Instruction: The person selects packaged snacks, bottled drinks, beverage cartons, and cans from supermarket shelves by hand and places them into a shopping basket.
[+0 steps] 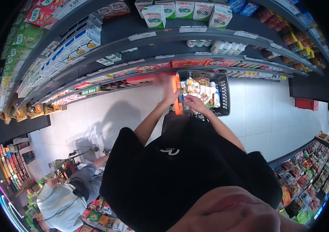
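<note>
A black plastic shopping basket (225, 95) with a perforated wall is before me, against the lowest shelf. Small bottles and packages (202, 90) fill it. Along its left side runs an orange handle (178, 107). My left hand (168, 90) is at the outer side of this handle; it is motion-blurred, and I cannot tell whether it grips anything. My right hand (194, 103) reaches over the basket's left part, fingers bent beside a small blue item (182, 98). Whether they hold that item cannot be made out.
Shelves with price labels (193, 29) curve across the front, holding milk cartons (154, 16) and small white bottles (229, 47). Behind me on the left, another person (61, 203) is beside a wire cart (61, 168). Packaged snacks (306, 182) fill a display at right. Pale floor tiles (257, 113) lie between.
</note>
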A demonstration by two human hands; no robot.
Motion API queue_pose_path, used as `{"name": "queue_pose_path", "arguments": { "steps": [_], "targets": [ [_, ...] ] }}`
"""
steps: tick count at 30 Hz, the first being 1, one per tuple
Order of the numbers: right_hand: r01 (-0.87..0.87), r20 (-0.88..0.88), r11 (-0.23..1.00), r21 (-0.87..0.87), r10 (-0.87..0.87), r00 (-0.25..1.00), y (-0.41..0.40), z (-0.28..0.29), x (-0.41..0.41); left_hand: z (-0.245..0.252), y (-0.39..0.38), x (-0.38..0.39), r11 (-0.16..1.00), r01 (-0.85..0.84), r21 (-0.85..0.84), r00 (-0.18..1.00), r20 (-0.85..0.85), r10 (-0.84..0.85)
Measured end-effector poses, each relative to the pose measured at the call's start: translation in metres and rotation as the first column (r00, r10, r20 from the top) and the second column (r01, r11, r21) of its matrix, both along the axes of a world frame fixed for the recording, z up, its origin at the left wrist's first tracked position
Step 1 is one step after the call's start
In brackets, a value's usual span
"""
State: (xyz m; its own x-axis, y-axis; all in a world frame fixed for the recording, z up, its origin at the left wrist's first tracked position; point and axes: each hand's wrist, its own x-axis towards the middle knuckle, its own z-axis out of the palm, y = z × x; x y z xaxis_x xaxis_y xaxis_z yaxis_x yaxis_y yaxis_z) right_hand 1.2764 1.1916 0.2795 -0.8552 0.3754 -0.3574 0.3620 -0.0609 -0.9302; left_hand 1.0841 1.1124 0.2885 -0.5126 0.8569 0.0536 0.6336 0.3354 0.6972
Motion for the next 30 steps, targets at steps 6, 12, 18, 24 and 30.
{"name": "queue_pose_path", "arguments": {
  "steps": [6, 12, 18, 24, 30],
  "targets": [
    [-0.087, 0.244, 0.973, -0.212, 0.139, 0.96, -0.027, -0.011, -0.065, -0.001, 0.014, -0.037, 0.813, 0.573, -0.104, 0.781, -0.232, -0.58],
    [-0.011, 0.272, 0.999, 0.03, 0.002, 0.962, -0.023, -0.008, -0.05, 0.058, 0.032, -0.051, 0.445, 0.859, -0.253, 0.399, -0.212, -0.892],
    [0.171, 0.412, 0.985, -0.04, -0.14, 0.9, -0.016, 0.012, -0.04, 0.027, 0.065, -0.029, 0.424, 0.88, -0.216, 0.365, -0.266, -0.892],
    [0.486, 0.388, 0.834, 0.262, -0.552, 0.738, -0.015, 0.01, -0.032, 0.028, 0.128, 0.029, 0.185, 0.777, -0.602, 0.023, -0.266, -0.964],
    [0.519, 0.365, 0.76, 0.391, -0.646, 0.67, 0.016, -0.004, 0.013, 0.04, 0.194, 0.08, -0.161, 0.698, -0.698, -0.251, -0.027, -0.968]
  ]
}}
